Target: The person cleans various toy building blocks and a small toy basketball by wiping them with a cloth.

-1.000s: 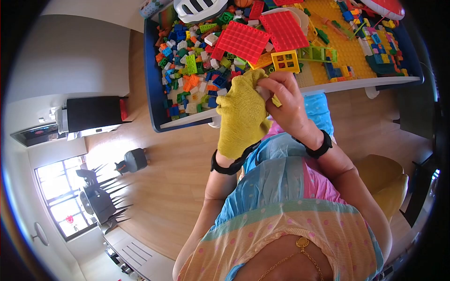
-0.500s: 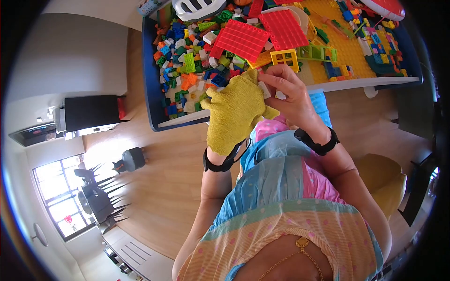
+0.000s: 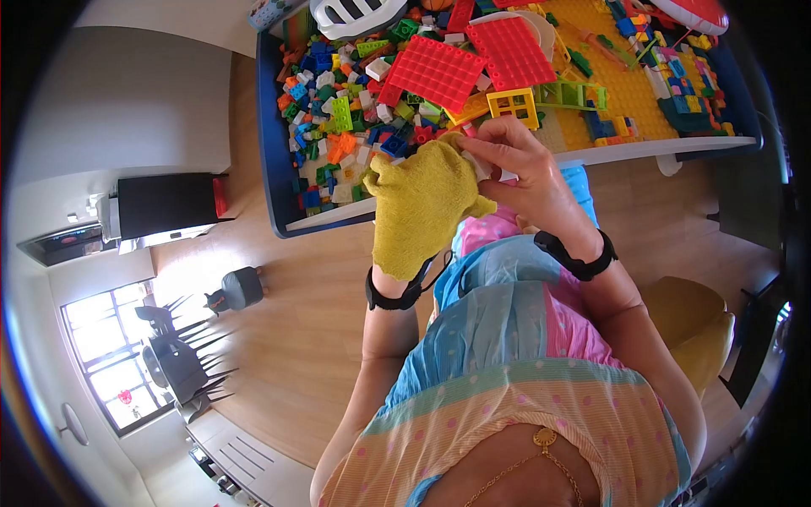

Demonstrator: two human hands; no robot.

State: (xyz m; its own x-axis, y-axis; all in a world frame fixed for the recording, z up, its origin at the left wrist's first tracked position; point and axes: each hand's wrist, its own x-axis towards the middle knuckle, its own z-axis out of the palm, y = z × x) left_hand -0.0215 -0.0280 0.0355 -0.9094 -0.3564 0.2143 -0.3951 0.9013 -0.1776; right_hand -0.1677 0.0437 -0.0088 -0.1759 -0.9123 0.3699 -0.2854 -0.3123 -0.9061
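Observation:
A yellow-green terry cloth (image 3: 418,211) covers my left hand (image 3: 390,264) down to the wrist, hiding its fingers. Whether the cloth is a mitt or just draped, I cannot tell. My right hand (image 3: 522,169) is closed in a pinch on a small white block (image 3: 482,166) at the cloth's right edge. The cloth touches the block there and partly hides it. Both hands are above the front rim of a blue-and-white play table (image 3: 329,221) full of loose building blocks (image 3: 340,145).
Red studded plates (image 3: 435,72) and a yellow window frame (image 3: 513,106) lie on the pile beyond my hands. A yellow baseplate (image 3: 591,63) with built-up blocks is at the right. A mustard chair (image 3: 688,325) stands to my right, and a dark stool (image 3: 241,289) to my left.
The cloth has shifted and bunched up around the white block, now covering more of it. My right fingers have moved slightly, pressing closer to the cloth's top edge.

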